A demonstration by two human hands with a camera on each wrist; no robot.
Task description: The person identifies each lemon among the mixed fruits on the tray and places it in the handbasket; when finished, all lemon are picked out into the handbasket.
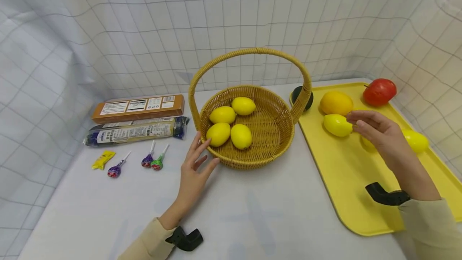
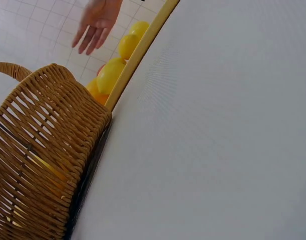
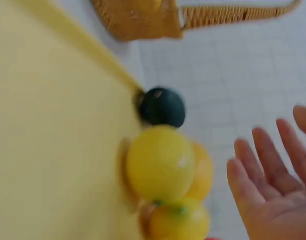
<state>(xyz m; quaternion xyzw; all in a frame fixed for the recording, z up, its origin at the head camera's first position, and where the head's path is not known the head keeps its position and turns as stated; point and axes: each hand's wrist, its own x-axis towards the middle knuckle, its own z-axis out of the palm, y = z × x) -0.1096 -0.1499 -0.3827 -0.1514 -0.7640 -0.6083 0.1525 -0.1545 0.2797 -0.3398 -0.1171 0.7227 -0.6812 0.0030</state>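
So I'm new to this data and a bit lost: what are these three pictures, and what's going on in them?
One moment, three cameras on a person. The head view looks down at a table; the other two sit on the wrists. The left hand rests open against the wicker basket, which holds four lemons. The right hand hovers open over the yellow tray, beside a lemon on the tray; it holds nothing. The tray also carries an orange fruit, a red fruit and a dark fruit. To the left lie two packets, three lollipops and a yellow sweet.
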